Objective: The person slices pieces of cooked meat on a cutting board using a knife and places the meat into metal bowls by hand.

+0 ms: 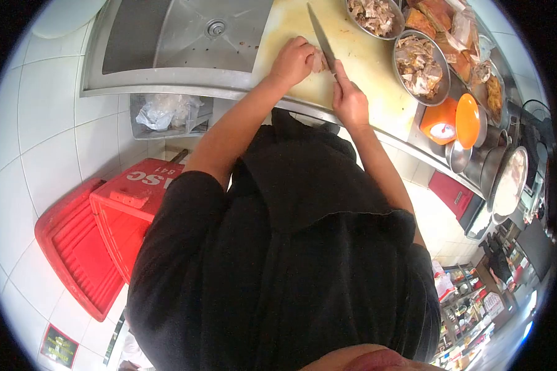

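Observation:
My right hand (351,104) grips the handle of a long kitchen knife (322,36), its blade pointing away from me over a yellowish cutting board (368,74). To its left, my left hand (293,62) has its fingers curled on a small piece of meat (319,61) lying on the board. The blade is close beside the meat; whether they touch I cannot tell. Right of the knife stands a metal bowl of chopped meat (419,67). A second bowl of chopped meat (375,15) is at the board's far edge.
A steel sink (185,37) adjoins the board on the left. Large cooked meat pieces (461,31) lie at the far right. An orange scale (440,122) stands near the counter's right edge. Red crates (120,210) are below on the left.

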Demonstrator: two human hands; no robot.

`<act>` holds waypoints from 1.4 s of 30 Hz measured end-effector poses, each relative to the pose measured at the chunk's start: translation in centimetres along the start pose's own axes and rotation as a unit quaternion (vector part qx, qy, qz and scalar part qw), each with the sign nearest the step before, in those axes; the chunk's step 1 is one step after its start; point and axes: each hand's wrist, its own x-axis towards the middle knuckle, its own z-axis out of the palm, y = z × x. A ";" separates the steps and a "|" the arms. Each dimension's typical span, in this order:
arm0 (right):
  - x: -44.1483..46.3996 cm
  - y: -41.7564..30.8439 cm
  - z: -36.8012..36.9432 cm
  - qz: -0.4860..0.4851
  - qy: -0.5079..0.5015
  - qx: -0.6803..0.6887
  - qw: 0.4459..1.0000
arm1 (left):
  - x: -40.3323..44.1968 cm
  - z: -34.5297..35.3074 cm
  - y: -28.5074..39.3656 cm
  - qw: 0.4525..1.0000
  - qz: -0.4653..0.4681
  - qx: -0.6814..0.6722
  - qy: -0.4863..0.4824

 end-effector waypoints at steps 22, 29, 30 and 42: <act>0.3 -4.0 -1.9 -0.021 0.100 0.093 0.990 | -1.2 -0.8 0.6 0.999 -0.008 -0.027 0.033; 0.7 -2.7 -0.2 0.059 0.005 0.085 0.995 | -2.1 -0.7 0.1 0.999 -0.008 -0.034 0.018; 1.1 -3.3 -1.1 0.034 0.049 0.094 0.994 | -1.5 -0.7 0.0 0.999 -0.008 -0.035 0.024; 1.3 -4.5 -1.5 0.045 0.024 0.115 0.992 | -1.7 -1.0 0.3 0.996 0.000 -0.063 0.068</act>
